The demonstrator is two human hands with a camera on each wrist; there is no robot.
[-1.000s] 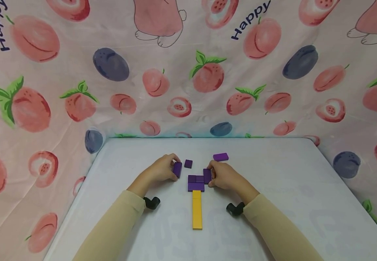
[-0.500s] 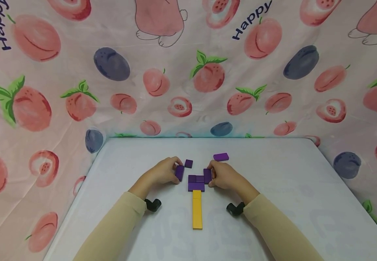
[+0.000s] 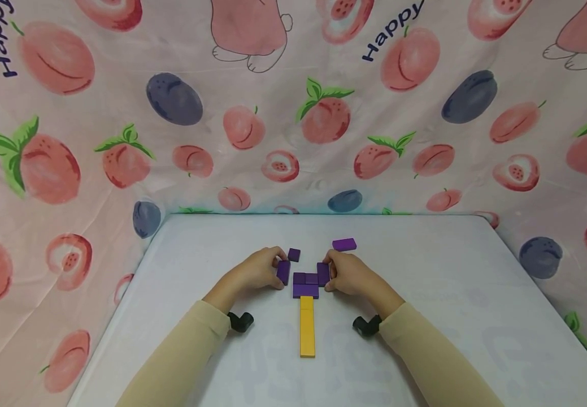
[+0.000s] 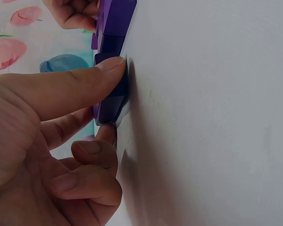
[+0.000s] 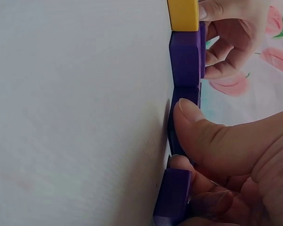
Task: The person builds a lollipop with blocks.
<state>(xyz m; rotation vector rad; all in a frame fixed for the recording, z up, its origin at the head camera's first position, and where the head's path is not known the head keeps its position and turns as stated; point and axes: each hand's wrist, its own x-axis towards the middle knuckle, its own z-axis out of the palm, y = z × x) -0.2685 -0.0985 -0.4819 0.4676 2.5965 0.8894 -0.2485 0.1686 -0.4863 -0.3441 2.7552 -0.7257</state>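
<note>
Between thumb and fingertips, my left hand [image 3: 259, 269] pinches a purple rectangular block [image 3: 283, 273] at the table surface, a small gap left of the purple cluster. That cluster has two small purple squares [image 3: 299, 278] behind a wider purple block [image 3: 305, 291]. On its right side my right hand [image 3: 350, 275] pinches another purple block [image 3: 323, 275], which touches the cluster. A yellow bar [image 3: 307, 328] of joined blocks runs from the cluster towards the front. In the right wrist view, the right thumb [image 5: 212, 141] covers part of the pinched block.
A small purple cube [image 3: 294, 255] lies just behind the left hand's block. Farther back to the right is a loose purple block [image 3: 344, 245] with slanted ends. The white table [image 3: 451, 316] meets a fruit-print cloth [image 3: 252, 164] at its back edge.
My left hand has slid to the right and slightly nearer with its purple block, narrowing the gap to the cluster. The right hand has stayed in place on its block.
</note>
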